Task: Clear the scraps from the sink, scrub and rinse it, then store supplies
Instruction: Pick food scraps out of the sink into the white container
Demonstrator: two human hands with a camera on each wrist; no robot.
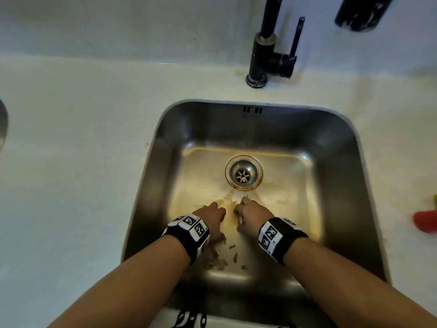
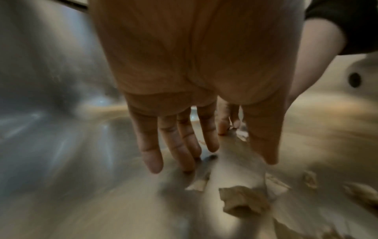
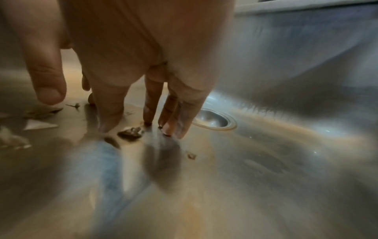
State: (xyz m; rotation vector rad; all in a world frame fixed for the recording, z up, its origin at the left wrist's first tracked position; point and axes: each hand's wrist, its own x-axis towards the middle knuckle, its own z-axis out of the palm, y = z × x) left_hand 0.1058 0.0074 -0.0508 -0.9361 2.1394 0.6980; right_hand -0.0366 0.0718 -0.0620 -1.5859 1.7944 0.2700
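Observation:
Both hands are down in the steel sink point(image 1: 165, 143), just in front of the drain point(image 1: 243, 172). My left hand point(image 1: 212, 215) has straight fingers point(image 2: 184, 145) touching the sink floor beside pale brownish scraps point(image 2: 243, 200). My right hand point(image 1: 248, 210) also has straight fingers point(image 3: 151, 100) with tips on the floor, next to a small dark scrap point(image 3: 131, 131). Neither hand holds anything. More scraps point(image 1: 217, 256) lie on the floor below my left wrist. The drain point(image 3: 212, 120) shows just beyond my right fingers.
A black tap point(image 1: 264, 48) stands behind the sink on the white counter point(image 1: 71, 162). A red and yellow object point(image 1: 425, 221) lies at the counter's right edge. A dark round rim point(image 1: 2, 129) shows at the far left.

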